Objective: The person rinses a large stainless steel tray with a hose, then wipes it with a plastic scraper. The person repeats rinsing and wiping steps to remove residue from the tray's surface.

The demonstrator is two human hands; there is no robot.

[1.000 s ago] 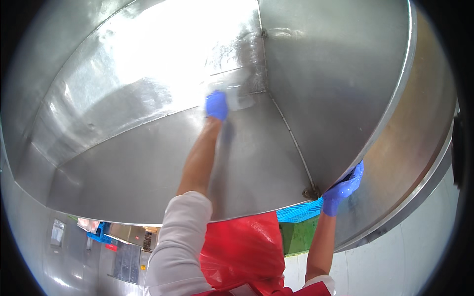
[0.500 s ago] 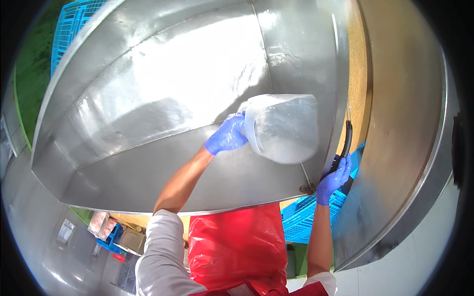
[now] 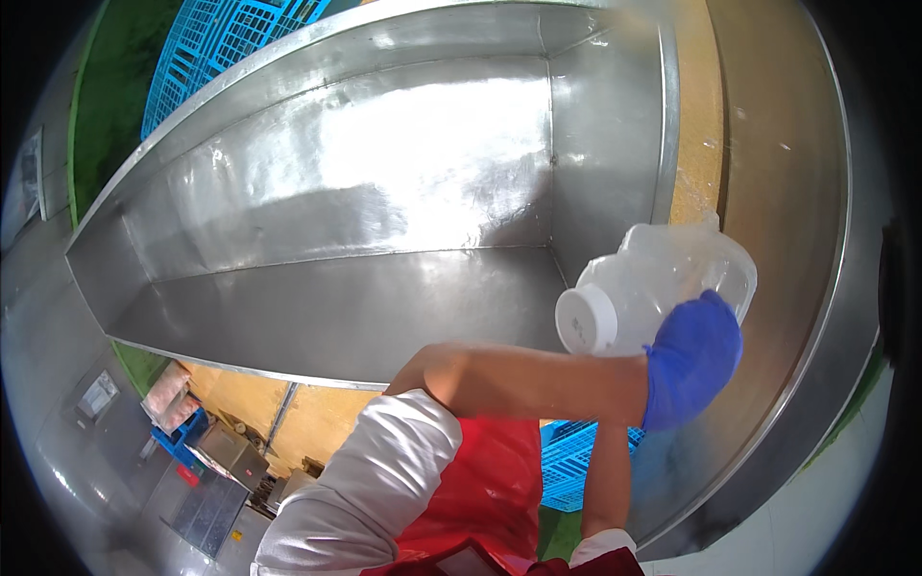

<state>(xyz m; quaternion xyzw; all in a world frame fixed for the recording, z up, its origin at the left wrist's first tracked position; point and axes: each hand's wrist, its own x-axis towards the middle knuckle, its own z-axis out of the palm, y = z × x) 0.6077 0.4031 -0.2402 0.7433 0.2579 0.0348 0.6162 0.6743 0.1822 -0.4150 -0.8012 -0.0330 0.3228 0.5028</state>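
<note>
My left hand (image 3: 696, 360), in a blue glove, is closed on a translucent plastic jug (image 3: 658, 274) with a white screw cap. It holds the jug tilted over the right end of a large stainless steel tub (image 3: 403, 293) and the gap beside it, cap toward the tub. My left forearm crosses in front of my body. Behind it my right forearm (image 3: 607, 470) rises, but my right hand is hidden by the left arm and jug. Splashes of water show just above the jug. The black hose is not visible now.
On the right stands another curved steel wall (image 3: 783, 221), with a tan strip (image 3: 699, 125) between it and the tub. Blue plastic crates lie beyond the tub (image 3: 226, 48) and below its near edge (image 3: 576, 461). A metal box (image 3: 228, 451) sits at the lower left.
My left hand has carried the jug from over the tub to the right, turning its cap end toward the tub. My right hand, earlier around a black hose, has gone out of sight.
</note>
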